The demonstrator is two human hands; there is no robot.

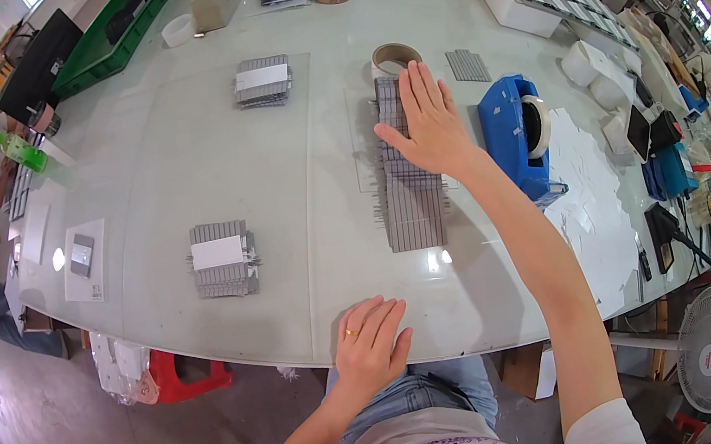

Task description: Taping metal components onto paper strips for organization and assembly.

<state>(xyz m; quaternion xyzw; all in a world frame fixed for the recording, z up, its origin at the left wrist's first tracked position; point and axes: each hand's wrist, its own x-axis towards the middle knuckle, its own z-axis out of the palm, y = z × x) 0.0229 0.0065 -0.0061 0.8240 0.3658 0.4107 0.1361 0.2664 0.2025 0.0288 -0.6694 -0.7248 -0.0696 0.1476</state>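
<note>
My right hand (428, 123) lies flat, fingers stretched out, over the far part of a long pile of grey striped sheets (412, 208). The pile runs from near to far, its edges uneven, and part of it is hidden under the palm. At the table's near edge rests my left hand (371, 351), fingers extended and lying flat, a ring on one finger, nothing in it. Two shorter stacks of similar grey sheets, each with a white band, lie to the left: a nearer stack (223, 259) and a farther stack (263, 82).
A blue tape dispenser (513, 139) stands right of my forearm, a tape roll (394, 56) beyond the pile. A small grey sheet (468, 66) lies nearby. White paper (596, 224) covers the right side. Farther off are a green tray (119, 45) and a white foam box (516, 2).
</note>
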